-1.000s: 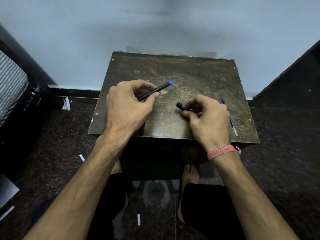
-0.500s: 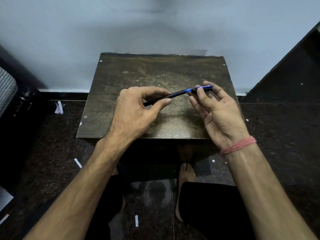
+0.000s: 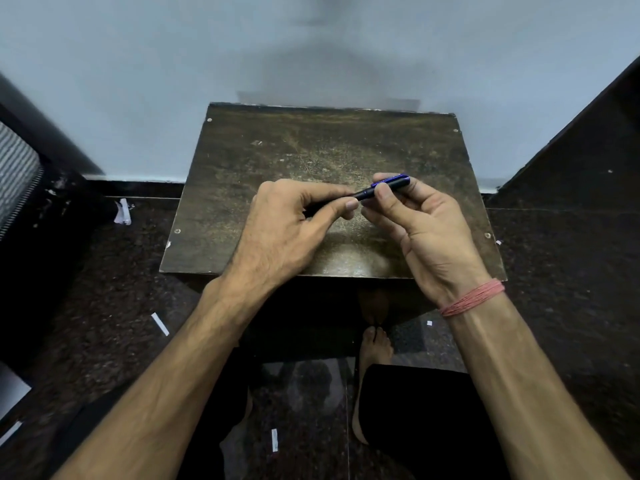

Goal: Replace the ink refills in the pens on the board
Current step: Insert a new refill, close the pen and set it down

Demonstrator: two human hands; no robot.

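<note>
A black pen (image 3: 367,194) is held level just above the middle of the dark worn board (image 3: 277,161). My left hand (image 3: 287,233) grips the pen's barrel between thumb and fingers, hiding most of it. My right hand (image 3: 415,226) pinches the black cap with a blue clip (image 3: 391,181) that sits over the pen's right end. No other pen or loose refill shows on the board; my hands cover its front middle.
The board rests on a low stand against a pale wall (image 3: 311,46). The dark stone floor carries small white paper scraps (image 3: 123,211). My bare foot (image 3: 374,344) and black-clad knees lie below the board. A dark object (image 3: 20,174) stands at left.
A second ago my right hand picked the cap off the board beside a blue refill. The cap is now pushed over the pen's blue tip, and the two hands have drawn close together.
</note>
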